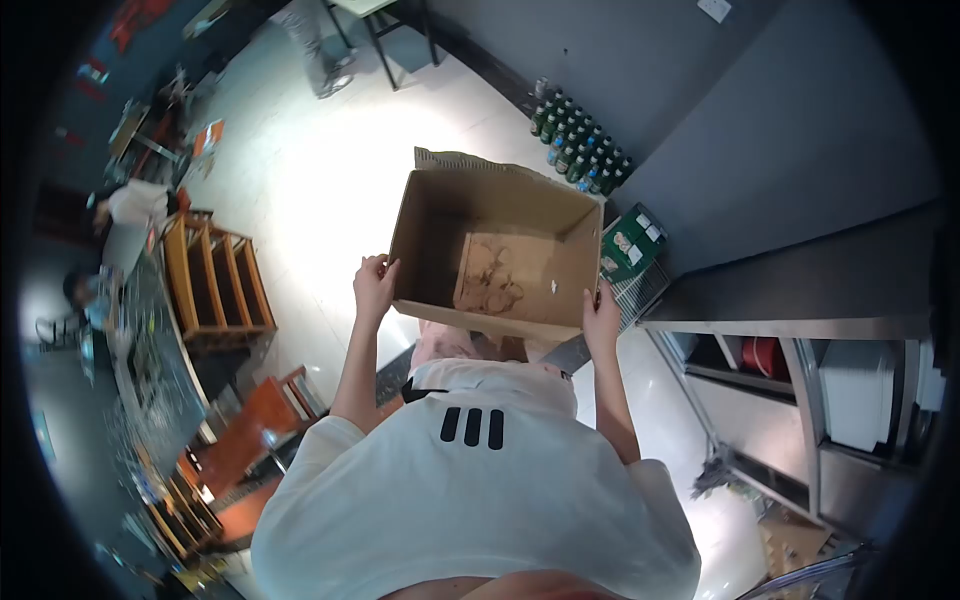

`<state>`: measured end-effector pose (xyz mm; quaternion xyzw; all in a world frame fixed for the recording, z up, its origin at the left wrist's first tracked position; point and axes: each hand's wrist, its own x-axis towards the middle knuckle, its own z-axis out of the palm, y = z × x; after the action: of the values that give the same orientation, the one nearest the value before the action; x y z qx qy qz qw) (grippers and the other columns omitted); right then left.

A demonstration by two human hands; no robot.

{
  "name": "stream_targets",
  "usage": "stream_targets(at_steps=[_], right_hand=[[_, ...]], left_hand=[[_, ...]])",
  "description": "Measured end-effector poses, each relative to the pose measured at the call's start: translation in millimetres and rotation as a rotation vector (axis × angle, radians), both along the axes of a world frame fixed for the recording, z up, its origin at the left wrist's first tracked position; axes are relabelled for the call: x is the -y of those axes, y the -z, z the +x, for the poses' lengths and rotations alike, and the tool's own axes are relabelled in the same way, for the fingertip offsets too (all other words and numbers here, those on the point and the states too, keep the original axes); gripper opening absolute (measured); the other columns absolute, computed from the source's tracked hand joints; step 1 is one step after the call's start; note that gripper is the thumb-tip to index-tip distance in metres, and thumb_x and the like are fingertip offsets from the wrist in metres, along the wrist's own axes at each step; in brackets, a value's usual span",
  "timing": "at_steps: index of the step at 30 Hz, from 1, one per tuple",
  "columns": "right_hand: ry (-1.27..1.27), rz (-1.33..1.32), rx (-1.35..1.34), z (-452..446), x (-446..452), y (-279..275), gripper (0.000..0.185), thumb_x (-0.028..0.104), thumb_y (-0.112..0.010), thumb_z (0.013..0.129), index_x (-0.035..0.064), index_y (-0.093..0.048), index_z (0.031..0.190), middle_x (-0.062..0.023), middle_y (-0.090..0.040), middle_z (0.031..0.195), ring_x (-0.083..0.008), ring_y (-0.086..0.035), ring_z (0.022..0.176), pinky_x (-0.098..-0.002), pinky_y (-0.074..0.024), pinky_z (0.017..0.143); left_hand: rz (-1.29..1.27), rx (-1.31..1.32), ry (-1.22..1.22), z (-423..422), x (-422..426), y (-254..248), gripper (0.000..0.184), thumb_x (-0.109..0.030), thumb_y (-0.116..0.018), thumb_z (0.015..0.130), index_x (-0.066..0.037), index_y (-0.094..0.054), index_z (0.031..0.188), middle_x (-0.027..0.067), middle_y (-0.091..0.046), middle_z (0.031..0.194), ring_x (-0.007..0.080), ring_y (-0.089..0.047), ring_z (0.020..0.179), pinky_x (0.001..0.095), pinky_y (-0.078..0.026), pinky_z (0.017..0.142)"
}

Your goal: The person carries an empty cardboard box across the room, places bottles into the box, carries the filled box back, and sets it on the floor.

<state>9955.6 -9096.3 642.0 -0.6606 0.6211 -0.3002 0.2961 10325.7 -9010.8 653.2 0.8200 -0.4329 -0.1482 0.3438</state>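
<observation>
In front of my body I hold up an open cardboard box [570, 275], its inside facing me. Brownish ring stains mark its bottom, and a small white scrap lies there too. My left hand [375, 287] grips the box's near left corner, fingers bent over the edge. On the opposite side my right hand [601, 312] is closed on the near right corner, with some fingers hidden behind the wall. One torn flap sticks up along the far edge.
Several green bottles [580, 145] stand against the wall, beside a green carton [632, 243] on a wire rack. Steel shelving [745, 400] is at right, a mop head [712, 474] below it. At left are a wooden shelf unit [215, 275] and people. Another person's legs [315, 50] show far ahead.
</observation>
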Motion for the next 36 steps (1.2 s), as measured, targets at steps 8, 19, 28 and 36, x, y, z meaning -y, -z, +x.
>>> stream_targets(at_steps=[8,19,28,36], right_hand=[[0.228,0.032,0.008,117,117,34,0.033,0.022,-0.055,0.087,0.0027,-0.051,0.113,-0.0230,-0.060,0.089,-0.0393,-0.059,0.078,-0.0418,-0.0461,0.068],[0.194,0.265,-0.013,182,280,70,0.031,0.022,-0.056,0.087,-0.0020,-0.052,0.105,-0.0244,-0.061,0.083,-0.0389,-0.061,0.079,-0.0400,-0.0472,0.063],[0.222,0.238,0.017,185,408,188,0.019,0.014,-0.049,0.088,-0.0014,-0.051,0.099,-0.0276,-0.058,0.082,-0.0446,-0.057,0.078,-0.0477,-0.0469,0.063],[0.145,0.445,-0.096,181,500,372,0.021,0.012,-0.052,0.085,-0.0028,-0.051,0.099,-0.0289,-0.059,0.089,-0.0441,-0.056,0.085,-0.0478,-0.0471,0.067]], left_hand=[[0.075,-0.094,0.131,131,205,33,0.023,-0.020,-0.063,0.083,0.002,-0.062,0.088,0.0127,-0.053,0.060,0.0251,-0.054,0.054,0.0325,-0.046,0.081],[0.042,-0.107,0.242,194,393,61,0.020,-0.015,-0.062,0.084,0.004,-0.062,0.091,0.0088,-0.049,0.068,0.0162,-0.044,0.057,0.0299,-0.039,0.056],[0.119,-0.058,0.277,188,543,182,0.018,-0.014,-0.058,0.086,0.001,-0.061,0.094,0.0101,-0.050,0.075,0.0190,-0.049,0.060,0.0301,-0.041,0.058],[0.134,0.025,0.387,194,647,380,0.020,-0.016,-0.058,0.086,0.003,-0.061,0.092,0.0159,-0.052,0.077,0.0290,-0.053,0.065,0.0375,-0.044,0.063]])
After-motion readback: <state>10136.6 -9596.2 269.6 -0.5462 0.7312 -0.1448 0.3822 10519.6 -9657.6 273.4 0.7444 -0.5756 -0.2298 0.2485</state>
